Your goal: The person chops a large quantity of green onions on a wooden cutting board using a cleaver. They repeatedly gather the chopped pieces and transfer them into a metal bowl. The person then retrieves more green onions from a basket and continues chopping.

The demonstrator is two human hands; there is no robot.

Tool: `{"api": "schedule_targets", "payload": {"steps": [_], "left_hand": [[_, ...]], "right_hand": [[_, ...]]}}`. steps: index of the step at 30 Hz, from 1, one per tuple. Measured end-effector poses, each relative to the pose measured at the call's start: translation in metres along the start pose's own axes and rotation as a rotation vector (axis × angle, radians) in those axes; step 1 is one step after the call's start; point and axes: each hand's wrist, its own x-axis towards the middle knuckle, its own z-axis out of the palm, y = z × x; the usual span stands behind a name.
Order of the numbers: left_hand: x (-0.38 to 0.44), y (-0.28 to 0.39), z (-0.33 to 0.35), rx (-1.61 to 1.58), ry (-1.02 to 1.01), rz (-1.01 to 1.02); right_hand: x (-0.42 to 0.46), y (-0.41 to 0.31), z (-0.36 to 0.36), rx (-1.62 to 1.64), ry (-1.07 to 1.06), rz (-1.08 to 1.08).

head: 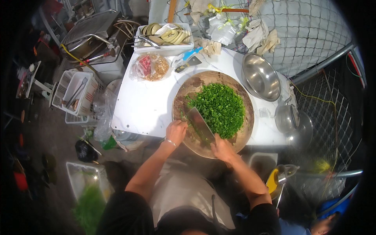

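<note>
A round wooden chopping board [188,88] carries a broad heap of finely chopped green herbs or scallions [220,110]. My right hand [223,148], at the board's near edge, grips the handle of a cleaver [201,123]. The wide steel blade slants up and left along the heap's left side. My left hand [176,131] is at the left rim of the board, just left of the blade, with its fingers curled. Whether those fingers hold any greens is hidden. Small green bits lie scattered on the wood near it.
The board sits on a white table [144,108]. Behind it are a tub of dishes [164,50], bagged food [150,67] and a scraper [188,64]. A steel bowl [260,77] and a metal pot [286,119] stand right. White baskets [77,94] are at left; another person's hand [323,226] shows lower right.
</note>
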Motion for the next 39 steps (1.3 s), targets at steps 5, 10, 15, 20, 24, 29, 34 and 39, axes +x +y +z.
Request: {"api": "schedule_targets", "payload": {"steps": [5,10,15,20,24,29,34,39], "left_hand": [[0.005,0.002,0.017,-0.037,-0.063,-0.023],[0.015,0.013,0.023,-0.054,-0.106,-0.034],[0.001,0.005,0.008,0.056,-0.108,-0.036],[-0.005,0.002,0.005,0.058,-0.096,0.026],[-0.006,0.001,0.003,0.003,-0.090,0.013],[0.000,0.001,0.016,0.013,-0.133,-0.019],[0.015,0.005,0.029,-0.055,-0.106,-0.015],[-0.007,-0.004,-0.011,0.043,-0.102,-0.031]], "right_hand": [[0.013,0.025,-0.002,0.066,0.123,-0.028],[0.000,0.018,-0.017,0.133,0.176,-0.028],[-0.012,-0.001,-0.015,0.013,0.042,0.032],[-0.015,-0.002,-0.010,0.103,0.044,0.067],[-0.011,-0.004,-0.004,0.076,0.049,0.055],[0.002,0.016,-0.005,0.081,0.070,0.024],[0.003,0.015,-0.016,0.084,0.143,0.011],[-0.015,-0.001,-0.018,0.045,0.112,0.025]]}}
